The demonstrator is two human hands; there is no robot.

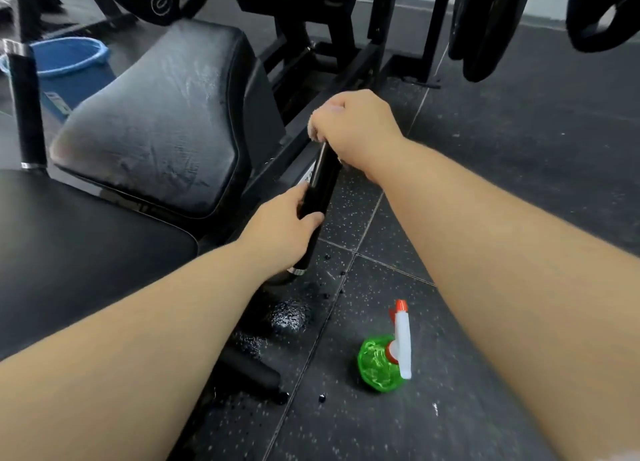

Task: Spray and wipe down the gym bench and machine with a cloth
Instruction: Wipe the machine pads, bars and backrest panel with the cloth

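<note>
Gym floor [519, 148], cloth [314, 128] under right hand [356, 128] atop handle [320, 180], left hand [280, 232] lower

left hand [280, 230] grips handle [321, 180] | right hand [358, 126] grips cloth [313, 128] | spray bottle [382, 365] on floor [346, 429]

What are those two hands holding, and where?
The left hand grips the black handle on its lower half; the right hand holds a bunched cloth at its top.

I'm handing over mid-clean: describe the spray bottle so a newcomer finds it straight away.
Start at the black padded bench, then look down to the dark speckled floor on its right. The spray bottle sits there beside a wet patch. Unlike the black gear around it, it has a clear green body, white trigger head and red nozzle.
</note>
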